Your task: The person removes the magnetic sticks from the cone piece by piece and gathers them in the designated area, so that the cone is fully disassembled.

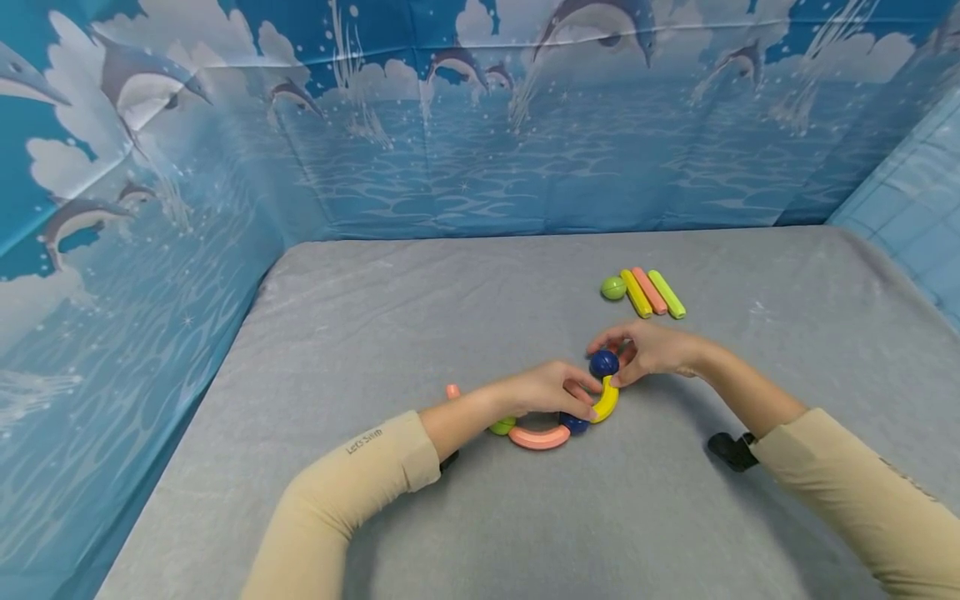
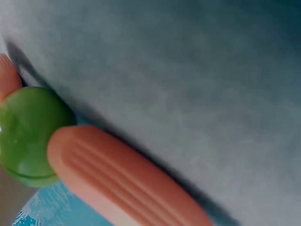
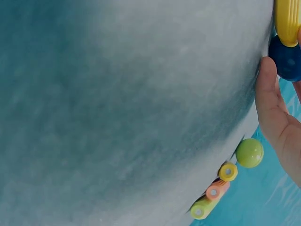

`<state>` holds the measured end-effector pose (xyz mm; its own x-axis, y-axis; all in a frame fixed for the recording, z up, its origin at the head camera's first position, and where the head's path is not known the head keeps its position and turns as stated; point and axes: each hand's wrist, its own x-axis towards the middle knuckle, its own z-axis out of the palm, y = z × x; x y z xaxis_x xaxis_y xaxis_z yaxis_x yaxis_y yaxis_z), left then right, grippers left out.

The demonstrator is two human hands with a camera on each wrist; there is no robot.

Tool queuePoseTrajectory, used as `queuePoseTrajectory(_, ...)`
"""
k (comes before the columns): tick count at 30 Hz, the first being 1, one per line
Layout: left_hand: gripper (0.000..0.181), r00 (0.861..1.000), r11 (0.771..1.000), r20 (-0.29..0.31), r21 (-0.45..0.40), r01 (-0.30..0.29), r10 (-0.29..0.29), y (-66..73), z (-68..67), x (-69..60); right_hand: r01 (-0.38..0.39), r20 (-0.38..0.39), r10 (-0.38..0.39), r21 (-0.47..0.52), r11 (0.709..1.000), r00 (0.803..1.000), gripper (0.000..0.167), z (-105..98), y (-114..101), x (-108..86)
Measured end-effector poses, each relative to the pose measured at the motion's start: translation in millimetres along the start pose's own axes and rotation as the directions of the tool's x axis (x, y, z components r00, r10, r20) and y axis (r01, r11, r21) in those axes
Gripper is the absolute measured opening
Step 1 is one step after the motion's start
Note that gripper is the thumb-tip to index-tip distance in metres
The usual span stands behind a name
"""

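Observation:
In the head view, a chain of magnetic-looking toy pieces lies on the grey cloth. My right hand (image 1: 654,348) holds a dark blue ball (image 1: 603,363) between fingers and thumb, against the upper end of a yellow curved rod (image 1: 607,402). At that rod's lower end, my left hand (image 1: 546,389) grips it with the fingertips; the left thumb is hidden. A second blue ball (image 1: 574,423) joins the rod to a salmon curved rod (image 1: 540,438), followed by a green ball (image 1: 502,426). Another salmon piece (image 1: 452,391) shows partly behind the left forearm.
Farther back on the right lie a light green ball (image 1: 613,288), a yellow straight rod (image 1: 636,294), a salmon rod (image 1: 649,292) and a lime rod (image 1: 667,295), side by side. A blue dolphin-print curtain (image 1: 480,167) hangs along the back and left of the cloth-covered table (image 1: 360,317).

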<state>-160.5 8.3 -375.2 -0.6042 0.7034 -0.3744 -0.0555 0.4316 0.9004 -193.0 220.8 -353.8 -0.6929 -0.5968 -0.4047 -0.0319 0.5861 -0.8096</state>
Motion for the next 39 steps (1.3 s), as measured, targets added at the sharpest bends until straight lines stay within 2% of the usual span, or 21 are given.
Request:
queuePoseTrajectory(14, 0.058, 0.997, 0.997, 0.043, -0.011, 0.07, -0.07, 0.4, -0.3, 3.5, 0.013, -0.053, -0.013, 0.001, 1.0, 0.999, 0.044, 4.5, -0.3, 3.5)
queuePoseTrajectory(28, 0.059, 0.997, 0.998, 0.051, -0.025, 0.057, -0.055, -0.9, -0.8, 1.9, -0.006, -0.115, 0.003, -0.022, 1.0, 0.993, 0.042, 5.2, 2.4, 4.8)
queuePoseTrajectory(33, 0.058, 0.997, 0.999, 0.059, -0.02, 0.049, -0.047, -1.3, -1.5, 1.6, -0.014, -0.206, 0.009, -0.026, 1.0, 0.979, 0.041, 3.4, 1.4, 3.7)
queuePoseTrajectory(39, 0.058, 0.997, 0.998, 0.055, -0.018, 0.058, -0.057, -0.9, -1.6, 2.1, -0.053, -0.339, 0.027, -0.07, 0.996, 0.94, 0.044, -2.4, 0.2, 6.7)
